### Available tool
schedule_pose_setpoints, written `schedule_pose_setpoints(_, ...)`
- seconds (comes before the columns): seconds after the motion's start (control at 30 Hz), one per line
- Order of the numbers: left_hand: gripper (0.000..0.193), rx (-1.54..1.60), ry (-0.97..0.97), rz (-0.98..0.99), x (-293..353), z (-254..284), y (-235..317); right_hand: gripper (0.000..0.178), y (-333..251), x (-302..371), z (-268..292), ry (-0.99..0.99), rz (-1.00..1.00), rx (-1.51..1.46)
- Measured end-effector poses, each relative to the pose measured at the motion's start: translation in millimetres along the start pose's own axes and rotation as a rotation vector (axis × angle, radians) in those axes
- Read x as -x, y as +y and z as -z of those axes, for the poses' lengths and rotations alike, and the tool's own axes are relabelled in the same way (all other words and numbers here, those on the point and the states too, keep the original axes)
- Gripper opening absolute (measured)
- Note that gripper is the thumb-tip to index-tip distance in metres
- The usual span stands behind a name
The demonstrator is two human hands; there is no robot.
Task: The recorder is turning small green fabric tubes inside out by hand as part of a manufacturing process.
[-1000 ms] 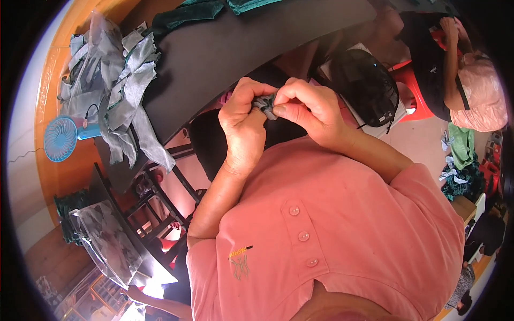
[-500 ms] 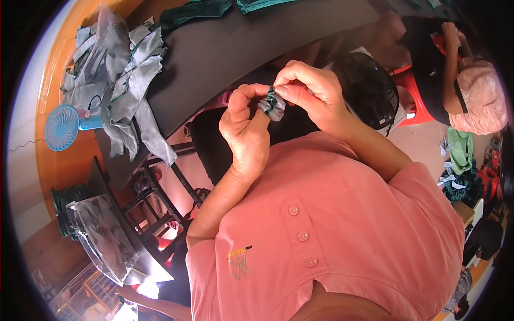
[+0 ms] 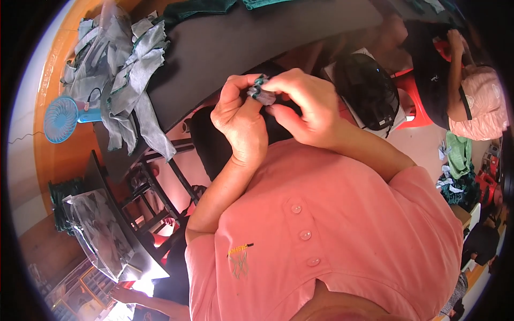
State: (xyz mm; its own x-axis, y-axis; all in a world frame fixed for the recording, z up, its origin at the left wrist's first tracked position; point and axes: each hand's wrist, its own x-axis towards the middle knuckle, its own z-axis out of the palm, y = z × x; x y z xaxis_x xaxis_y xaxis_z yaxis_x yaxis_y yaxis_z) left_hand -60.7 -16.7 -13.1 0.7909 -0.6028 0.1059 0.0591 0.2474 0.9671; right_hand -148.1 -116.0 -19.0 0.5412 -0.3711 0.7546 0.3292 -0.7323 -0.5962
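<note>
My left hand (image 3: 243,120) is closed on a small gathered piece of fabric (image 3: 262,97), grey with a dark green ruffled edge, pinched between thumb and bent index finger. Close against its right side is my right hand (image 3: 308,109), with thumb and index finger apart and their tips near the fabric's upper and lower edges. Whether those tips press on it I cannot tell. Both hands are held up in front of my chest, near the edge of the dark table (image 3: 225,53).
Grey-green fabric strips (image 3: 128,75) are heaped at the table's left, beside a small blue fan (image 3: 60,119). Dark green cloth (image 3: 198,7) lies along the far edge. To the right are a black bag (image 3: 367,91), a red stool (image 3: 415,101) and another person (image 3: 476,99).
Both hands have shifted slightly left and up with the fabric. My right thumb and index finger, pinched together at its top before, have spread apart.
</note>
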Motion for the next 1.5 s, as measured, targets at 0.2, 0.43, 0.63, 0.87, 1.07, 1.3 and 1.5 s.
schedule_pose_setpoints(0.2,0.018,-0.139,-0.05,-0.112,-0.1,-3.2,5.2,0.021,14.2,-14.5,7.0,0.045,-0.106,-0.121)
schedule_pose_setpoints(0.43,0.01,0.027,-0.096,0.299,-6.3,1.1,14.1,0.019,28.3,-12.2,7.4,0.007,-0.305,-0.348)
schedule_pose_setpoints(0.63,0.014,0.153,0.101,0.156,-5.5,-9.8,10.1,0.037,-18.7,-7.2,-1.5,-0.015,-0.384,-0.178)
schedule_pose_setpoints(0.87,0.019,0.384,-0.107,0.444,-9.0,2.7,19.0,0.014,-3.6,-29.2,8.5,-0.038,-0.568,-0.66)
schedule_pose_setpoints(1.07,0.024,0.746,-0.529,0.788,-5.8,33.2,14.9,0.011,4.2,-36.8,23.0,-0.243,-0.549,-0.532)
schedule_pose_setpoints(1.3,0.026,0.653,-0.721,0.705,18.4,27.5,29.7,0.004,5.4,-47.3,8.3,-0.314,0.046,-0.242)
schedule_pose_setpoints(1.5,0.036,0.76,-1.015,0.721,16.7,16.9,45.7,0.009,-10.1,-57.1,-33.3,-0.554,-0.663,-0.763)
